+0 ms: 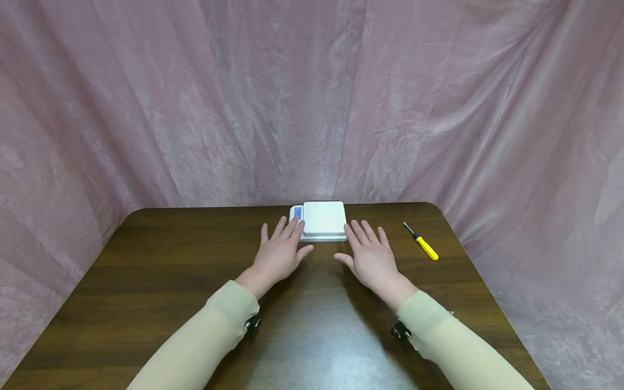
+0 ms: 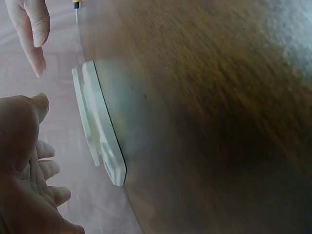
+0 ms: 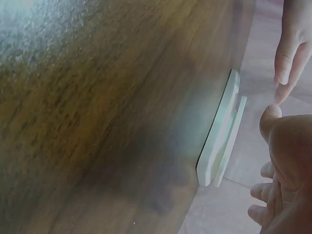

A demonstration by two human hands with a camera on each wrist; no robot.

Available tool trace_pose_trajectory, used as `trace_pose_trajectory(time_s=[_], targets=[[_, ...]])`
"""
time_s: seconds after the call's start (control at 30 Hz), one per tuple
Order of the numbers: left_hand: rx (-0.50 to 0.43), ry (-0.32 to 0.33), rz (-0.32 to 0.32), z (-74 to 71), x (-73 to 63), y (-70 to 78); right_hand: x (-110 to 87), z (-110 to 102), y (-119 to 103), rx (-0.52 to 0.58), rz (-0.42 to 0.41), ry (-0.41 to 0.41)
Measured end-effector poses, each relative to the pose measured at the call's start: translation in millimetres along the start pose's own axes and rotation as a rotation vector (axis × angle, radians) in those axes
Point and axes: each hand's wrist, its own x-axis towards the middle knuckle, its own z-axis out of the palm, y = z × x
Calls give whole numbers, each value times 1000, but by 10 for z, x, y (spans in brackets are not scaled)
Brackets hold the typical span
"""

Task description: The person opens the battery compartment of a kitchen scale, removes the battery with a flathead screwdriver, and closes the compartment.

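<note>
Clearly, both hands are released, their fingers straight and spread above the brown wooden table. The left hand is nearest the left near corner of a white scale, and the right hand is by its right near corner; the wrist views show each hand raised, apart from it. The scale lies flat at the middle of the table's far edge, its small display on the left, lit blue. To the right lies a screwdriver, yellow handle nearer, tip pointing far and left. A pink curtain hangs beyond the far edge.
</note>
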Motion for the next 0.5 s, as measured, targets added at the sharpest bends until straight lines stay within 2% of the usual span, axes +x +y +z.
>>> trace_pose_trajectory(time_s=[0.5], targets=[[-2, -22, -3, 133, 95, -6, 111, 101, -23, 10, 33, -99]])
